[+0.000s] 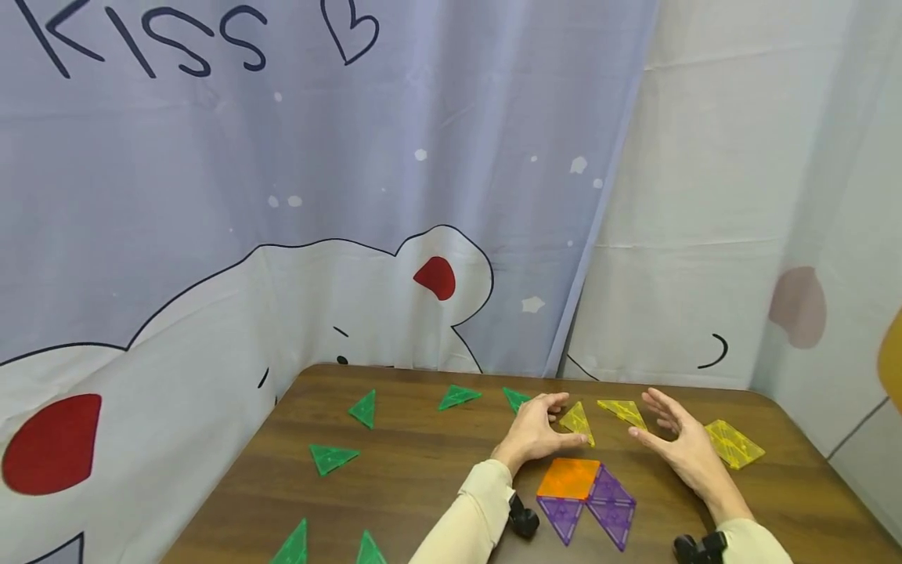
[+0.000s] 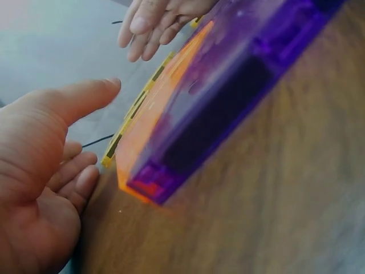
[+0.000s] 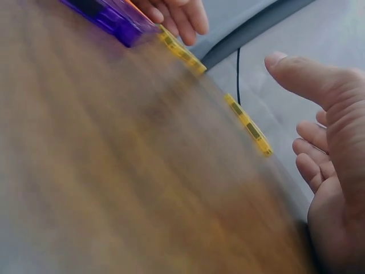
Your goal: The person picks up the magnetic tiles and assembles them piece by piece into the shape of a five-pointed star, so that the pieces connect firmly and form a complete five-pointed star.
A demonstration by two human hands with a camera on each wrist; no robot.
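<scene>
My left hand hovers at the left of a yellow triangular tile, thumb spread from the fingers and nothing between them. On the other side my right hand is held up, also spread and holding nothing. Between the hands lies a second yellow triangle. In front of them sits a joined shape: an orange square tile with purple triangular tiles along its right and near sides. The left wrist view shows this shape's purple edge close up. Yellow tile edges appear in the right wrist view.
More yellow tiles lie to the right of my right hand. Several green triangles are scattered over the left part of the wooden table, one green triangle just behind my left hand. A printed curtain hangs behind the table.
</scene>
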